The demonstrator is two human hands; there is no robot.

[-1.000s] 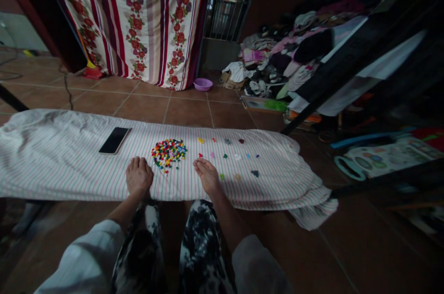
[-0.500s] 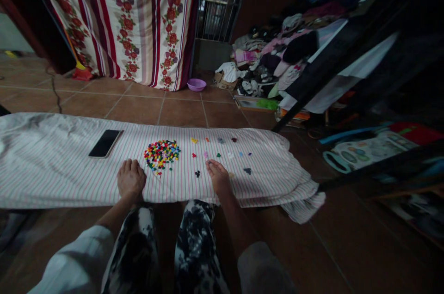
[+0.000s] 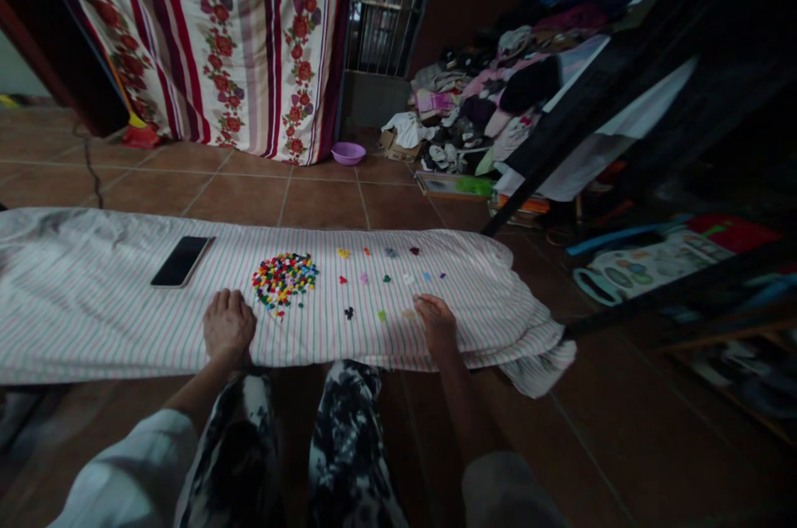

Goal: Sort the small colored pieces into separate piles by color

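My left hand (image 3: 229, 323) lies flat on the striped cloth, fingers stretched out, left of a heap of small multicoloured beads (image 3: 285, 283). My right hand (image 3: 439, 324) is over the cloth at the right, thumb and fingertips pinched together; whatever they may hold is too small to make out. Near its fingertips are white pieces (image 3: 408, 279) and beige pieces (image 3: 408, 315). Little same-coloured groups lie in rows, among them yellow pieces (image 3: 343, 252), red pieces (image 3: 342, 280), pink pieces (image 3: 364, 278), black pieces (image 3: 349, 313) and lime green pieces (image 3: 382, 315).
A smartphone (image 3: 182, 261) rests on the striped cloth (image 3: 93, 295) at the left. Beyond stand a floral curtain (image 3: 242, 38), a purple basin (image 3: 349, 153) and a heap of clothes (image 3: 486, 96). A dark slanting post (image 3: 529, 179) rises behind the cloth's right end.
My right hand has moved right, away from the pink pieces, uncovering the lime green ones and covering the dark grey ones. My left hand stays on the cloth. The view has shifted slightly.
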